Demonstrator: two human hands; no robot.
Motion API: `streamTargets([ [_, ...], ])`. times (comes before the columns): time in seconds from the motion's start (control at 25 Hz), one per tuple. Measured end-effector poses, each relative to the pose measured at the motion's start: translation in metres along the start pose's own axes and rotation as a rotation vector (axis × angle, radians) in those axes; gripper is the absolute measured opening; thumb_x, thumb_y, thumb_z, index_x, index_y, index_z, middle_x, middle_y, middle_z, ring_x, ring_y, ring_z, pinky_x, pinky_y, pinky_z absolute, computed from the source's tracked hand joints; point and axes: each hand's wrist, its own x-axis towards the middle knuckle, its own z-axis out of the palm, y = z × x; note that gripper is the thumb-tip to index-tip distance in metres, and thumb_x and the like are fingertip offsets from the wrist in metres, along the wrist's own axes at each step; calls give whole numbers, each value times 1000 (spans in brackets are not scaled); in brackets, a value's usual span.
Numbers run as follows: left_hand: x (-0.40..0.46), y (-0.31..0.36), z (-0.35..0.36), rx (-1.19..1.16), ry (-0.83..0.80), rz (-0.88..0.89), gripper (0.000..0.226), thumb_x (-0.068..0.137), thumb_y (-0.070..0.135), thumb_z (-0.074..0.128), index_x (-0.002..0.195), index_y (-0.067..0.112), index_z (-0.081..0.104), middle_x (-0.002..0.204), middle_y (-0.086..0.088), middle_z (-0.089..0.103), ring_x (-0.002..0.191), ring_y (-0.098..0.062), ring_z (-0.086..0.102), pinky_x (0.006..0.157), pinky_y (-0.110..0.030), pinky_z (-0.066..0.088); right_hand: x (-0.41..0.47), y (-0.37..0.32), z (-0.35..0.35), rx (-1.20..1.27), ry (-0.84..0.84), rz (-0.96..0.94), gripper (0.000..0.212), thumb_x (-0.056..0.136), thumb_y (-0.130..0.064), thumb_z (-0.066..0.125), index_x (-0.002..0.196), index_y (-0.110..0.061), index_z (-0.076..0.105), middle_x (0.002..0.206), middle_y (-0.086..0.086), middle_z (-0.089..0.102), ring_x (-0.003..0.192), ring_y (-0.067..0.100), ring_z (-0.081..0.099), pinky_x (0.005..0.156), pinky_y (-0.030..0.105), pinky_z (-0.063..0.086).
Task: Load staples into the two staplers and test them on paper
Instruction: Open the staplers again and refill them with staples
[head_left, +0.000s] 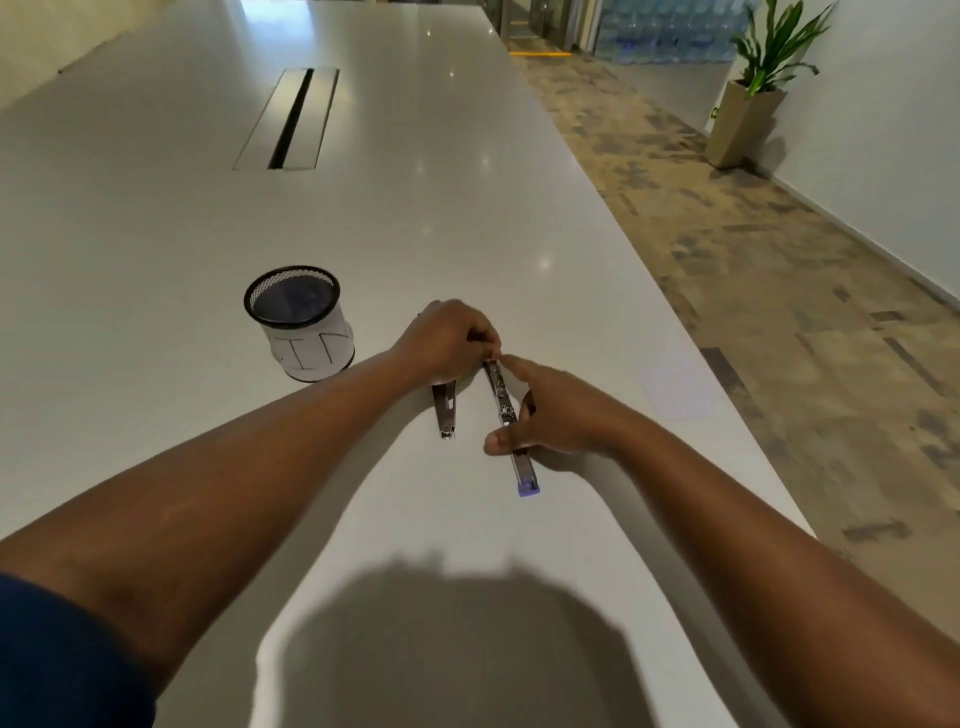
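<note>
A metal stapler lies swung wide open on the white table (467, 218). Its staple channel (503, 397) runs toward me and ends in a blue tip (528, 487). The other arm (444, 410) points toward me on the left. My left hand (448, 338) has its fingers curled at the hinge end and pinches something small over the channel's far end; what it is stays hidden. My right hand (550, 415) grips the channel from the right, thumb across its near part. A second stapler and paper sheets are not in view.
A black mesh pen cup (298, 322) with a white paper wrap stands to the left of my hands. A cable slot (288, 119) is set in the table further back. The table edge runs along the right, with carpet and a potted plant (753, 93) beyond.
</note>
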Motion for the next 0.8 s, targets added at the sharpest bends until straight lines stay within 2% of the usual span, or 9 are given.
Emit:
streamTargets([
  [0.12,2,-3,-4,26,-46,22,12,90,15,69,97,16,79,91,1,77,86,-13,68,81,-26,51,8,4,-7,8,-36,-22,102,77,-43,86,157,-38,24,81,-6,70,76,10,67,65,25,45],
  [0.24,2,-3,-7,31,-85,22,16,87,11,71,99,18,78,84,4,75,79,-11,67,73,-22,49,16,4,-12,27,-43,-41,95,76,-34,88,153,-38,33,76,-1,73,69,10,69,66,26,49],
  [0.44,9,4,-7,36,-80,-10,18,82,6,71,96,14,79,88,-2,77,84,-16,69,75,-23,51,20,8,-10,129,-64,2,94,75,-30,90,150,-35,34,68,3,75,57,13,71,64,29,55],
  [0.6,13,4,-8,6,-103,-70,21,79,5,68,91,17,79,87,2,77,79,-7,67,68,-18,49,20,11,-7,148,-25,9,93,73,-31,90,148,-38,37,66,3,75,57,20,72,64,32,58],
  [0.68,15,4,-8,-12,-112,-96,20,78,5,70,90,17,79,86,3,77,75,-2,65,68,-16,51,20,11,-4,133,4,-1,85,72,-32,91,142,-37,43,66,2,75,58,18,72,65,32,58],
  [0.8,16,6,-8,-45,-119,-145,19,77,5,72,90,17,79,83,8,75,77,0,65,72,-21,53,20,10,-3,94,35,-20,65,72,-34,91,125,-35,53,73,3,74,67,18,70,76,41,57],
])
